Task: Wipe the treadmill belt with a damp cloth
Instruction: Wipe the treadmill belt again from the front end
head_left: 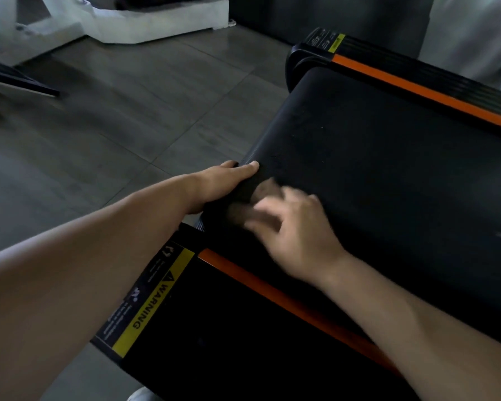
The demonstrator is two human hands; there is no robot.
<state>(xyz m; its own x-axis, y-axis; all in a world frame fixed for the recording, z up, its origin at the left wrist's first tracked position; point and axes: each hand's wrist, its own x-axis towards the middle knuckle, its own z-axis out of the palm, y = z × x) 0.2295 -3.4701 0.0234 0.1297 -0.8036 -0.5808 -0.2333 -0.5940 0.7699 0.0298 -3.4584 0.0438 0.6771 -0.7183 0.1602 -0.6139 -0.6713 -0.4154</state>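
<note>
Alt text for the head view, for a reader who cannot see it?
A person's left hand grips the end of a black treadmill belt while the right hand, motion-blurred, lies on the belt beside it; no cloth is clearly visible. Orange-striped side rails flank the belt, the near one bearing a yellow warning label, above a grey tiled floor.

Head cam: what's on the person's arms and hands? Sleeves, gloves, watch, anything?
Nothing worn that shows. The left forearm and right forearm are bare, with no sleeve in frame. The left hand has no glove, ring or watch. The right hand is gloveless too, but motion blur would hide a ring.
</note>
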